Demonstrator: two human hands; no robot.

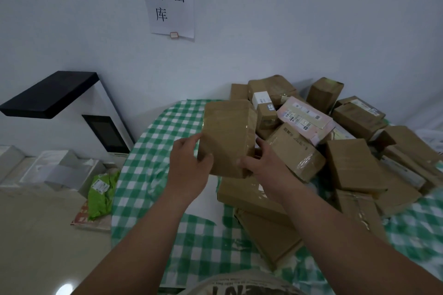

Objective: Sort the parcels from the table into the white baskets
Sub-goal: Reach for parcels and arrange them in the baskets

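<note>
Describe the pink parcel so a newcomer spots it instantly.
Start at the green-checked table and look to the heap of parcels on its far right side. Near the top of it lies the pink parcel, the only pale pink box among brown cardboard ones, with printed labels on its face.

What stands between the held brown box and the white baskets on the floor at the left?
Nothing visible does. Both hands, left hand and right hand, hold the brown box above the table; open air lies toward the white baskets, left.
</note>
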